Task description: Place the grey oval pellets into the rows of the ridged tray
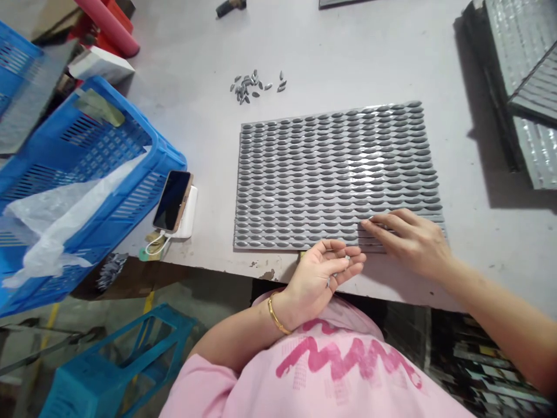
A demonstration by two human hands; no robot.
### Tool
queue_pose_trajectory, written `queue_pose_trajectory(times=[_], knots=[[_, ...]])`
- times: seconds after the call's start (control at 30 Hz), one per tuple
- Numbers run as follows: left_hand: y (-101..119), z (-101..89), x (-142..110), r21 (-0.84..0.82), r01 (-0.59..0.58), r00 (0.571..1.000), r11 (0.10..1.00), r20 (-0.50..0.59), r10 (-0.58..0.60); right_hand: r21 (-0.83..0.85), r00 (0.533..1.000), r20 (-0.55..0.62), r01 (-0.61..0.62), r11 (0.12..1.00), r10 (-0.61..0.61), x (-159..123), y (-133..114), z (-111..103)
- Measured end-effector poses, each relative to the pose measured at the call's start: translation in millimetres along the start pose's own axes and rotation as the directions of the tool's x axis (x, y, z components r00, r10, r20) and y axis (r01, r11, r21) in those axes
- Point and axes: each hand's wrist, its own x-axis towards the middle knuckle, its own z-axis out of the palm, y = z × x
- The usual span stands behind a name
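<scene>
My left hand [324, 278] is turned palm up and cupped at the table's front edge, with what looks like a small grey piece [347, 258] held in its curled fingers. My right hand [404, 241] rests its fingertips on the lower right rows of a grey panel [339, 180]. The panel is covered in tight rows of small, leaf-shaped glossy pieces. Beyond it, a small scatter of loose grey leaf-shaped pieces [255, 87] lies on the pale grey table [348, 58].
A blue slatted crate [87, 186] holding white plastic sheet stands at the left, beside a phone [173, 200] on a power bank [189, 212]. Stacked finished panels [517, 69] lie at the upper right. A blue stool [117, 366] stands on the floor below the table edge.
</scene>
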Motion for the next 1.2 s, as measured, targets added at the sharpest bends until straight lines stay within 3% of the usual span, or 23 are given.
queue_pose_trajectory(times=[0.47, 0.57, 0.67, 0.83, 0.93, 1.1, 1.2], knots=[[8, 3.5, 4, -0.073, 0.022, 1.0, 0.997, -0.009, -0.023, 0.047, 0.999, 0.019, 0.03, 0.998, -0.031, 1, 6, 4], [8, 4.0, 5, -0.096, 0.024, 1.0, 0.995, -0.01, -0.025, 0.062, 0.997, -0.057, -0.057, 0.996, 0.061, 6, -7, -2], [7, 4.8, 6, -0.137, 0.009, 1.0, 0.991, 0.006, -0.008, 0.185, 0.965, -0.168, -0.17, 0.968, 0.202, 12, -36, -10], [8, 7.1, 8, -0.17, 0.042, 0.998, 0.985, 0.051, -0.034, 0.435, 0.969, -0.115, -0.148, 0.888, 0.218, 17, -73, -13], [7, 6.4, 10, -0.163, 0.057, 0.995, 0.985, 0.088, -0.043, 0.506, 0.97, -0.081, -0.16, 0.847, 0.231, 18, -74, -13], [5, 2.0, 13, -0.155, 0.109, 0.989, 0.982, 0.111, -0.093, 0.444, 0.985, -0.072, -0.108, 0.889, 0.156, 15, -68, -14], [4, 2.5, 13, -0.158, 0.11, 0.99, 0.981, 0.103, -0.095, 0.443, 0.977, -0.06, -0.157, 0.883, 0.204, 11, -67, -14]])
